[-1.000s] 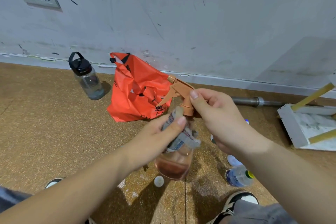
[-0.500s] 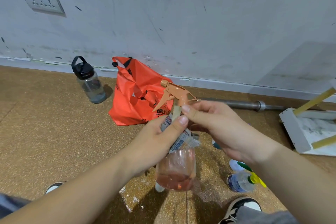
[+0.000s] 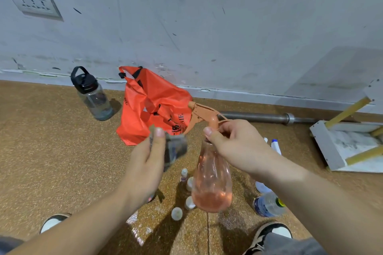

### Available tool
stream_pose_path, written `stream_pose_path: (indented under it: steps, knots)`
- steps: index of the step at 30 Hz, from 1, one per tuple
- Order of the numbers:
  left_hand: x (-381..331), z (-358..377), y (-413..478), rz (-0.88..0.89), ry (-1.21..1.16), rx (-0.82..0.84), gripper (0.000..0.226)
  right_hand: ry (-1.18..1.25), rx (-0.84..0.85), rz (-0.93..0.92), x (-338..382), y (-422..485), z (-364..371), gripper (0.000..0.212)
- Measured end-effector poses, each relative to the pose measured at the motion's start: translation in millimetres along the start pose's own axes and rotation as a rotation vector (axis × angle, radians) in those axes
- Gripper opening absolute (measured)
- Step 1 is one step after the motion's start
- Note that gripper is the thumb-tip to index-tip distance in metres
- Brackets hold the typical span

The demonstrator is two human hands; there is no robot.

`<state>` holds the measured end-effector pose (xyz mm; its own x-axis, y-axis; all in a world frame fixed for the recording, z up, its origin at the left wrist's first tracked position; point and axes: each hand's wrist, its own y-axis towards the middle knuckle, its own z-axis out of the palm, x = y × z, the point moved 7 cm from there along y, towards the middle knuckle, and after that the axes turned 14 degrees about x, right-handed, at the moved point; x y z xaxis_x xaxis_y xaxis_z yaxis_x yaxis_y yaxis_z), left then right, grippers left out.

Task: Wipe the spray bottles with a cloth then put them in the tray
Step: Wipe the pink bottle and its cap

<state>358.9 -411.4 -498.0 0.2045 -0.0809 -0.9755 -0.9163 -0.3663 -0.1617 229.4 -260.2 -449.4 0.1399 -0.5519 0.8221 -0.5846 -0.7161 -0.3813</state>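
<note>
The floor (image 3: 51, 151) is brown and speckled, with a seam running towards the person's feet, and it meets a scuffed grey-white wall (image 3: 228, 27) that carries a white socket plate (image 3: 34, 3) up on the left. At the foot of the wall stand a clear water bottle with a black loop lid (image 3: 92, 95) and, just beside it, a crumpled orange plastic bag with black print (image 3: 153, 107). A grey metal bar (image 3: 259, 117) lies along the skirting.

Off to the right, well apart from the hands, sits the white-rimmed tray with a marbled base (image 3: 323, 145); yellow rods cross it, and no bottle shows inside.

The transparent pink spray bottle with an orange trigger head (image 3: 211, 182) hangs above the floor, a little pink liquid pooled in its bottom. The right hand (image 3: 238, 147) grips its neck just under the trigger. The left hand (image 3: 145, 167) pinches a crumpled grey cloth (image 3: 176, 147), held just beside the bottle and not touching it.

Below them on the floor stand several small white-capped bottles (image 3: 176, 213), and a clear plastic bottle with a blue label and yellow-green cap (image 3: 267, 205) lies near the right shoe (image 3: 271, 234).
</note>
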Motion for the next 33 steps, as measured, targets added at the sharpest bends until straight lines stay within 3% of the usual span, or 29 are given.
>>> stream_pose_path:
  steps: [3, 5, 8, 11, 14, 18, 24, 27, 30, 33]
  knots:
    - [-25.2, -16.4, 4.7, 0.218, 0.130, -0.111, 0.045, -0.100, 0.032, 0.069, -10.4, 0.5, 1.6, 0.035]
    - [-56.4, -9.5, 2.9, 0.423, 0.372, -0.043, 0.042, -0.136, 0.097, 0.073, -10.0, -0.3, 9.7, 0.032]
    - [-72.8, 18.8, -0.8, 0.629, 0.858, 0.168, 0.064, -0.198, 0.230, 0.004, -0.6, -1.3, 31.1, 0.020]
    - [-58.3, 28.1, 3.2, 0.556, 1.121, 0.257, 0.055, -0.381, 0.293, -0.035, 2.0, -1.4, 46.0, 0.008]
    - [-55.2, 20.9, 3.5, 0.517, 1.106, 0.163, 0.043, -0.393, 0.331, -0.074, 4.4, -4.6, 51.2, 0.012]
    - [-55.3, 13.4, 5.4, 0.354, 1.092, 0.002, 0.055, -0.377, 0.319, -0.134, 15.4, -4.4, 44.4, 0.018]
    - [-54.2, -14.0, 24.1, 0.214, 1.000, -0.122, 0.051, -0.316, 0.279, 0.011, 6.0, 1.6, 32.6, 0.033]
    - [-47.1, -51.8, 32.3, 0.097, 0.807, -0.222, 0.057, -0.277, 0.268, 0.060, -6.1, 1.5, 27.1, 0.046]
    - [-55.3, -53.1, 22.2, 0.243, 0.600, -0.241, 0.059, -0.245, 0.281, 0.081, -11.3, 0.9, 25.0, 0.048]
    - [-73.2, -12.3, 6.6, 0.475, 0.763, -0.016, 0.042, -0.236, 0.335, 0.070, -8.8, 0.9, 30.7, 0.033]
